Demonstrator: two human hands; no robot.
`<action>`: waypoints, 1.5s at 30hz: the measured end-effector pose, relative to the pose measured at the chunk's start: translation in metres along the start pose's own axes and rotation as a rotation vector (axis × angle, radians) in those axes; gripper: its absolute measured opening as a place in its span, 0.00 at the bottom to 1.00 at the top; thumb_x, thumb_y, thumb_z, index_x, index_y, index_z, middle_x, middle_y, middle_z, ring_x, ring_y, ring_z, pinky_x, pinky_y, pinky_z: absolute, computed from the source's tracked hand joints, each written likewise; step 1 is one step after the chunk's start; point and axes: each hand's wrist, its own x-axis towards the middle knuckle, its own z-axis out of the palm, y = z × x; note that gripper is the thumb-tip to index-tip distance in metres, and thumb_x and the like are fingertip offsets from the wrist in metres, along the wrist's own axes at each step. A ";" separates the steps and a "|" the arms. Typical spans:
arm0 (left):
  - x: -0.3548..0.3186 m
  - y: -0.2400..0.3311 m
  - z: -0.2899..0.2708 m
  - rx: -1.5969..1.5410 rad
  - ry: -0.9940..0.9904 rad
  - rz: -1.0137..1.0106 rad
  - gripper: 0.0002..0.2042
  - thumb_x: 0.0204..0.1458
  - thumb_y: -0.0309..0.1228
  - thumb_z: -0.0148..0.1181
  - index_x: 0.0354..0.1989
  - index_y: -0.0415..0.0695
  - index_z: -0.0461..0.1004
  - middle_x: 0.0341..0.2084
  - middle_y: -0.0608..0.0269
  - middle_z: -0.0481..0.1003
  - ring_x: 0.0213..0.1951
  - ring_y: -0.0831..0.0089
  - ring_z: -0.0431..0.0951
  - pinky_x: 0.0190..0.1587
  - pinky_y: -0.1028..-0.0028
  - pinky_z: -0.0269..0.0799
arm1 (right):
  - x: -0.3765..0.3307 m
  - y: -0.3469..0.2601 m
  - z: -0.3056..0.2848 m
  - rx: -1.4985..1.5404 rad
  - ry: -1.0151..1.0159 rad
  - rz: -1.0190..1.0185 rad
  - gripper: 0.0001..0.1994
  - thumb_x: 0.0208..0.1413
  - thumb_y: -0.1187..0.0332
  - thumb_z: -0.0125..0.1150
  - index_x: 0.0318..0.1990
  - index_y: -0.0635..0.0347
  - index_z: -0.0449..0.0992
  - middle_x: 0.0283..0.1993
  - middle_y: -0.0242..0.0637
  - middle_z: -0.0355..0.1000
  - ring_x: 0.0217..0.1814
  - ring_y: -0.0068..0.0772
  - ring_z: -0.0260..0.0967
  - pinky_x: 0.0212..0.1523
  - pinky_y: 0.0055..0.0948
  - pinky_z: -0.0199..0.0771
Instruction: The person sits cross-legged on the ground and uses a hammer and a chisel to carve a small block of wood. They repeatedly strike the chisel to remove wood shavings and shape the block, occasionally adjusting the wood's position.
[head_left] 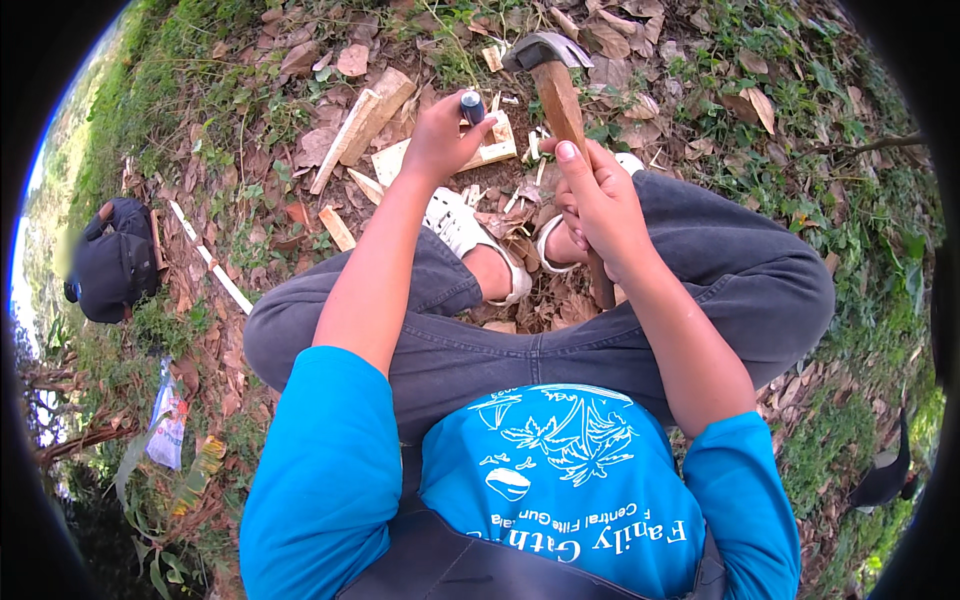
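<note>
My left hand [440, 138] is closed round a chisel-like tool, of which the dark, round handle end [472, 104] shows above the fingers. Its lower part is hidden by the hand. Below lies a pale wooden block [493, 150] with chips around it, on the leafy ground ahead of my feet. My right hand [603, 205] grips a claw hammer [562, 105] by its wooden handle. The grey metal head is raised to the right of the dark handle end, apart from it. The handle's lower end sticks out beneath the hand.
Two longer wood pieces [362, 125] lie left of the block, and a small offcut [337, 228] nearer me. My white clogs [457, 222] are close to the block. Farther left are a pale strip [212, 262], a person in dark clothes [122, 255] and a plastic bag [168, 425]. A black bird [882, 478] stands at right.
</note>
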 end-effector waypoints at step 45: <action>-0.022 -0.014 0.011 -0.056 0.003 -0.018 0.13 0.52 0.30 0.72 0.39 0.37 0.74 0.34 0.51 0.74 0.37 0.54 0.77 0.41 0.62 0.73 | -0.001 0.014 0.015 -0.405 -0.013 -0.162 0.18 0.69 0.56 0.58 0.52 0.64 0.78 0.31 0.31 0.73 0.33 0.20 0.67 0.35 0.28 0.68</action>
